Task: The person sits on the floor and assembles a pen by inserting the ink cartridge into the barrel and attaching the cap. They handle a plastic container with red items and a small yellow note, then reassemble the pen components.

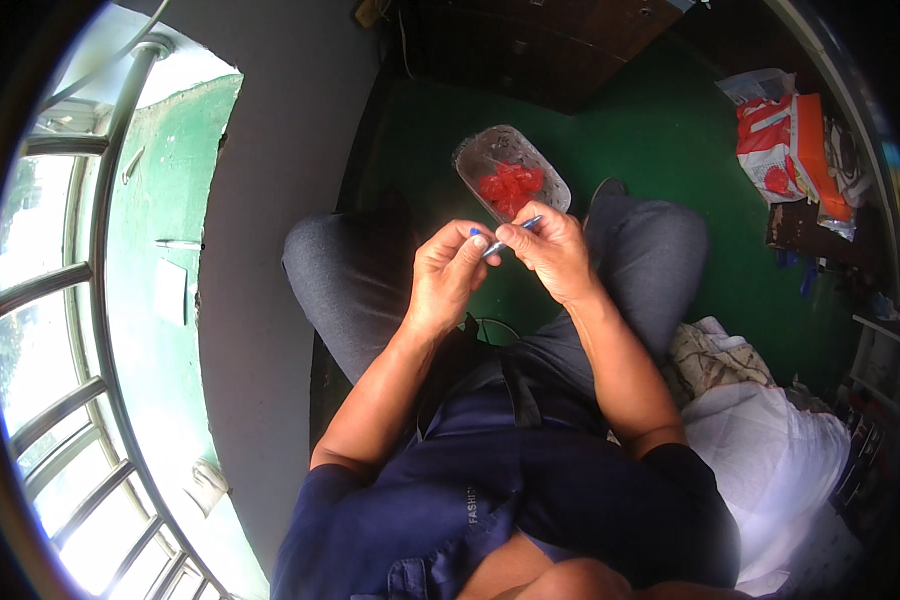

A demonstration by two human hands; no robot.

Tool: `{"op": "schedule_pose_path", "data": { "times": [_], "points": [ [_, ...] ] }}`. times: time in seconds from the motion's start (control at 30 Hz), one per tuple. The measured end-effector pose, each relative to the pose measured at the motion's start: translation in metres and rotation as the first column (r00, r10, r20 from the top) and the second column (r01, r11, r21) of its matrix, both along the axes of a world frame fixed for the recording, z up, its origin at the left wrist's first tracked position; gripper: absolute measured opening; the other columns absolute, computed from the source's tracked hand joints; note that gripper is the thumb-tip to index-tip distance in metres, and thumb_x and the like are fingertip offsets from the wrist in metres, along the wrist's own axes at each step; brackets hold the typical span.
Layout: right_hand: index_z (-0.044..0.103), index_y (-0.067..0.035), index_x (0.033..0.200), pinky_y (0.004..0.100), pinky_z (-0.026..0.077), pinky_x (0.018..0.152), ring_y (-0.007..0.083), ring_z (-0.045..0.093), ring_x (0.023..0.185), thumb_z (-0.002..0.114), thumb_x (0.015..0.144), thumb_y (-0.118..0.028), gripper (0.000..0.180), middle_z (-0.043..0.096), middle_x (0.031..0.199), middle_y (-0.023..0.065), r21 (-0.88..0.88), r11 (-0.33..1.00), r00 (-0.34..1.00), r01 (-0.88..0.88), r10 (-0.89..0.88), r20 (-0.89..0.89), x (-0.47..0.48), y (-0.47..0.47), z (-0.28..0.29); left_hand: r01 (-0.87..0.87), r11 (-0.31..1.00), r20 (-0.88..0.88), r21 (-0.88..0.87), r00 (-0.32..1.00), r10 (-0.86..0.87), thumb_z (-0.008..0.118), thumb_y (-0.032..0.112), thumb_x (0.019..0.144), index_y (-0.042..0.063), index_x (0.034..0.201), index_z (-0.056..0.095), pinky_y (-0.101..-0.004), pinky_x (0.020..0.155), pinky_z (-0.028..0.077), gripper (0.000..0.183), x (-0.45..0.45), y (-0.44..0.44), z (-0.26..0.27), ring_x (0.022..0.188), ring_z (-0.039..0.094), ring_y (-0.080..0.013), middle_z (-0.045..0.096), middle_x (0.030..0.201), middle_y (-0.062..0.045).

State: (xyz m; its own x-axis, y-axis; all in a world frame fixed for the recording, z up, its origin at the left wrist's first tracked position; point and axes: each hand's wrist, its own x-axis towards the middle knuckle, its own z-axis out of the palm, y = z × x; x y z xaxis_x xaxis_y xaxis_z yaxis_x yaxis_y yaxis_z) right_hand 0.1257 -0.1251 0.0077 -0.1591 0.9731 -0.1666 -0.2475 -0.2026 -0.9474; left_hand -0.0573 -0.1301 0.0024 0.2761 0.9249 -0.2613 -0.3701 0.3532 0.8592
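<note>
My left hand [454,270] and my right hand [544,247] meet above the gap between my knees. A slim blue and silvery pen-like object [511,235] runs between them, pinched by my right thumb and fingers, its lower end at my left fingertips. Between my left thumb and forefinger I hold a small blue piece [475,232], perhaps a cap. Beyond my hands, a clear plastic tray [547,165] with a crumpled red plastic bag [511,186] in it rests on the green floor.
A barred window and a green sill [187,375] with a pen [178,244] and a white card [171,292] are at the left. A dark wooden cabinet [510,52] stands ahead. Bags [769,146] lie at the right, and white cloth or sacking [757,442] is beside me.
</note>
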Motion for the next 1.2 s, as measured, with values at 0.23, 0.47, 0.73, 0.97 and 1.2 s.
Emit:
{"op": "schedule_pose_path", "data": {
  "times": [0.23,0.47,0.73,0.97,1.2],
  "points": [
    [0.069,-0.005,0.097,0.0199,0.042,0.061,0.0038,0.055,0.071,0.078,0.096,-0.017,0.015,0.063,0.08,-0.0032,-0.113,0.994,0.985,-0.006,-0.013,-0.17,-0.004,0.001,0.02,-0.007,1.0,0.009,-0.011,1.0,0.008,0.059,0.015,0.107,0.005,0.105,0.067,-0.0182,0.053,0.038,0.013,-0.001,0.001,0.004,0.061,0.048,-0.002,0.067,0.082,0.0],
    [0.069,-0.005,0.103,0.0189,0.041,0.057,0.0028,0.051,0.066,0.072,0.1,-0.016,0.012,0.061,0.078,-0.0032,0.009,0.999,0.999,0.033,-0.033,-0.027,-0.007,0.001,0.003,-0.013,1.0,-0.017,-0.023,1.0,0.012,0.058,0.013,0.107,0.005,0.107,0.067,-0.0189,0.052,0.035,0.012,-0.001,0.002,0.003,0.058,0.045,-0.0031,0.068,0.082,-0.004],
    [0.068,-0.005,0.099,0.0185,0.043,0.055,0.0028,0.053,0.064,0.071,0.101,-0.015,0.011,0.064,0.078,-0.0008,-0.052,0.998,0.994,0.032,-0.037,-0.099,-0.005,0.0,0.001,-0.031,0.999,-0.032,0.017,0.999,0.031,0.06,0.012,0.106,0.004,0.107,0.068,-0.0185,0.053,0.036,0.011,0.0,-0.001,-0.001,0.061,0.048,-0.0032,0.068,0.083,-0.004],
    [0.068,-0.004,0.099,0.0184,0.042,0.051,0.0036,0.053,0.06,0.072,0.1,-0.014,0.011,0.064,0.077,0.0002,-0.131,0.99,0.986,0.052,-0.072,-0.149,-0.009,-0.002,0.0,-0.03,0.999,-0.082,0.043,0.996,0.033,0.06,0.011,0.106,0.005,0.108,0.069,-0.0179,0.054,0.037,0.012,-0.002,-0.004,0.0,0.063,0.048,-0.0028,0.068,0.083,-0.003],
    [0.069,-0.004,0.102,0.0182,0.043,0.053,0.0039,0.054,0.062,0.072,0.1,-0.012,0.009,0.063,0.078,-0.0003,-0.108,0.992,0.977,0.067,-0.087,-0.195,-0.01,-0.002,0.002,-0.025,0.999,-0.07,0.022,0.997,0.027,0.058,0.012,0.107,0.005,0.107,0.068,-0.018,0.054,0.036,0.012,0.001,-0.002,0.001,0.062,0.047,-0.0026,0.067,0.083,-0.002]
  ]
}}
